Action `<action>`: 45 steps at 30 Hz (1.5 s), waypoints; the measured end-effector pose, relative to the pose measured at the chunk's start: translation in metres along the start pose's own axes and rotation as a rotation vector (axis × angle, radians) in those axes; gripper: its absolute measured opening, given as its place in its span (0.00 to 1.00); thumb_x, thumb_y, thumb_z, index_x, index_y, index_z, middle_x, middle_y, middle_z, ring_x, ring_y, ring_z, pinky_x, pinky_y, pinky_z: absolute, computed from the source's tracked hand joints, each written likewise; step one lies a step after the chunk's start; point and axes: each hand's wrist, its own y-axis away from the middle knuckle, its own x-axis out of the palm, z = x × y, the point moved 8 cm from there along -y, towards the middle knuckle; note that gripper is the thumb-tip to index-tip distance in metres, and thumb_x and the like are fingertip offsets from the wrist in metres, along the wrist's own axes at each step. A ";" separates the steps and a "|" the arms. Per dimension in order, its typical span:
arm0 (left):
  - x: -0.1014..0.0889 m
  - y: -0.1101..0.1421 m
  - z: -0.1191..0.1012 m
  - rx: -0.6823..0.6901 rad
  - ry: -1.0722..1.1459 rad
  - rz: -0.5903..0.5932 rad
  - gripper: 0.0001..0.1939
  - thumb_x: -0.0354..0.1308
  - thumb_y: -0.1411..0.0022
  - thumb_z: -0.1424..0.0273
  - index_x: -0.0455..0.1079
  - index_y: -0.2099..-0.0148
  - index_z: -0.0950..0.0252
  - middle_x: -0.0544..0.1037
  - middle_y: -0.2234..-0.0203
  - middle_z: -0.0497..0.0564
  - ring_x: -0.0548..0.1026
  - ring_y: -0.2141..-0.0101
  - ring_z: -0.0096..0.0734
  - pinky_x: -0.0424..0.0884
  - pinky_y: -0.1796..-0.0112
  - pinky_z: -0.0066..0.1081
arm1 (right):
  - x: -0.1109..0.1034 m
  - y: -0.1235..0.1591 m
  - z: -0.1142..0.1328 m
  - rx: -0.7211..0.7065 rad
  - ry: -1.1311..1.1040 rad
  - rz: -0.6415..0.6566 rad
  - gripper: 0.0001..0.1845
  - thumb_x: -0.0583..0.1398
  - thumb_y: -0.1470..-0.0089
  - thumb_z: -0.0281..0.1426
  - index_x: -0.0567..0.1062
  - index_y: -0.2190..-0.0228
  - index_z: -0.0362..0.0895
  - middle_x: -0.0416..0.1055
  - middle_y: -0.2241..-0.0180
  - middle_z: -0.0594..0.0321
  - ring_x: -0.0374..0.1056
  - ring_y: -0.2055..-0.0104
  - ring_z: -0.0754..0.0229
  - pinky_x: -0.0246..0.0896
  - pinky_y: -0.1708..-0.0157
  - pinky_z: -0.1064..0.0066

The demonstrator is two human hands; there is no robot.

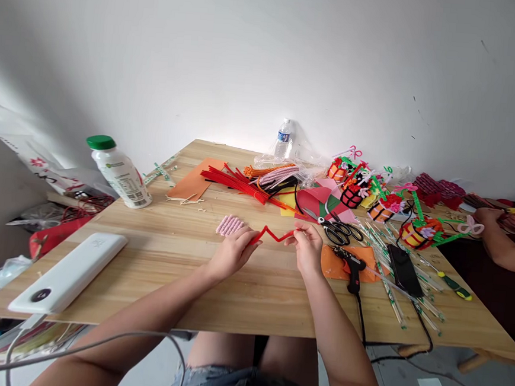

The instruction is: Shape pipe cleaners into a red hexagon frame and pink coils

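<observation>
A red pipe cleaner [272, 234], bent into a zigzag, stretches between my two hands above the table. My left hand [234, 249] pinches its left end, and my right hand [306, 247] pinches the right end. Just behind my left hand lies a small pink woven-looking piece [230, 225]. Farther back is a bundle of red pipe cleaners [235, 184], beside pink pipe cleaners [276, 175] and orange ones. Black-handled scissors [341, 230] lie to the right of my right hand, with a hot glue gun [353, 267] on an orange sheet [330, 264] nearer me.
Several small decorated baskets [383, 210] stand at the back right. Wrapped sticks, a phone [405, 270] and a screwdriver [455, 286] lie on the right. A white power bank [70, 270] and a green-capped bottle [119, 173] stand left. Another person's arm [503, 245] shows far right.
</observation>
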 end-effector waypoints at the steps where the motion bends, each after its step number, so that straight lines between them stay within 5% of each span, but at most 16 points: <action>1: 0.001 0.000 -0.001 -0.007 0.001 0.019 0.09 0.62 0.46 0.65 0.74 0.63 0.61 0.73 0.69 0.56 0.69 0.64 0.40 0.63 0.59 0.34 | 0.003 -0.001 0.001 0.018 -0.018 0.056 0.09 0.61 0.60 0.29 0.73 0.71 0.42 0.70 0.78 0.65 0.69 0.76 0.61 0.63 0.80 0.72; 5: 0.010 0.003 -0.009 -0.005 -0.058 0.122 0.07 0.60 0.45 0.65 0.74 0.65 0.62 0.73 0.73 0.54 0.67 0.72 0.34 0.61 0.67 0.30 | 0.007 -0.008 -0.002 0.172 -0.141 0.212 0.14 0.62 0.55 0.38 0.74 0.67 0.42 0.72 0.69 0.60 0.71 0.66 0.57 0.68 0.74 0.68; 11: 0.012 0.004 -0.013 -0.036 -0.002 0.129 0.09 0.60 0.46 0.61 0.72 0.67 0.61 0.72 0.74 0.54 0.65 0.74 0.34 0.57 0.69 0.29 | 0.032 0.018 -0.036 0.611 -0.185 0.534 0.23 0.59 0.50 0.49 0.73 0.66 0.40 0.73 0.72 0.59 0.72 0.72 0.58 0.66 0.80 0.71; 14: 0.015 0.004 -0.015 -0.006 -0.048 0.168 0.10 0.59 0.45 0.60 0.70 0.70 0.61 0.69 0.78 0.51 0.62 0.76 0.33 0.55 0.70 0.29 | 0.048 0.036 -0.037 0.616 -0.167 0.714 0.20 0.64 0.53 0.44 0.74 0.68 0.40 0.74 0.72 0.60 0.71 0.72 0.60 0.65 0.81 0.75; 18: 0.022 0.006 -0.021 0.106 -0.173 0.261 0.10 0.55 0.42 0.63 0.69 0.72 0.62 0.67 0.78 0.51 0.60 0.77 0.31 0.55 0.71 0.28 | 0.052 0.041 -0.034 0.577 -0.184 0.697 0.19 0.64 0.53 0.45 0.74 0.69 0.40 0.72 0.75 0.62 0.68 0.76 0.64 0.62 0.84 0.78; 23: 0.023 0.007 -0.020 0.099 -0.219 0.269 0.12 0.51 0.38 0.62 0.70 0.67 0.63 0.70 0.75 0.52 0.65 0.75 0.30 0.58 0.71 0.28 | 0.050 0.035 -0.028 0.446 -0.151 0.637 0.12 0.67 0.56 0.35 0.74 0.70 0.42 0.72 0.77 0.65 0.68 0.78 0.65 0.62 0.84 0.77; 27: 0.036 0.013 -0.002 -0.198 0.115 0.394 0.23 0.45 0.37 0.52 0.70 0.68 0.65 0.72 0.81 0.52 0.68 0.79 0.28 0.62 0.74 0.28 | 0.045 0.028 -0.021 0.225 0.004 0.538 0.11 0.66 0.57 0.34 0.73 0.72 0.42 0.71 0.81 0.66 0.66 0.81 0.64 0.62 0.82 0.73; 31: 0.042 0.017 0.012 -0.470 0.460 0.394 0.27 0.46 0.40 0.48 0.69 0.67 0.68 0.72 0.87 0.52 0.69 0.86 0.30 0.61 0.82 0.27 | 0.037 0.024 0.003 -0.181 0.437 0.405 0.03 0.63 0.55 0.30 0.74 0.75 0.43 0.70 0.80 0.66 0.64 0.80 0.64 0.60 0.79 0.72; 37: 0.048 0.017 0.014 -0.548 0.704 0.454 0.24 0.47 0.40 0.51 0.67 0.71 0.67 0.71 0.90 0.53 0.68 0.88 0.33 0.58 0.86 0.27 | 0.051 0.039 0.028 -0.720 0.826 0.476 0.09 0.58 0.52 0.22 0.74 0.78 0.45 0.68 0.79 0.64 0.63 0.75 0.64 0.57 0.73 0.73; 41: 0.043 0.014 0.017 -0.557 0.658 0.383 0.24 0.49 0.41 0.51 0.67 0.67 0.69 0.68 0.90 0.48 0.66 0.88 0.28 0.57 0.86 0.25 | 0.047 0.037 0.028 -0.752 0.839 0.414 0.07 0.57 0.52 0.23 0.73 0.76 0.44 0.68 0.78 0.64 0.61 0.77 0.65 0.57 0.74 0.74; 45: 0.036 0.010 0.015 -0.532 0.602 0.355 0.22 0.54 0.43 0.52 0.67 0.65 0.69 0.69 0.87 0.46 0.66 0.87 0.25 0.53 0.86 0.23 | 0.034 0.025 0.019 -0.503 0.673 0.315 0.02 0.59 0.53 0.26 0.73 0.74 0.43 0.68 0.77 0.65 0.62 0.77 0.65 0.59 0.75 0.74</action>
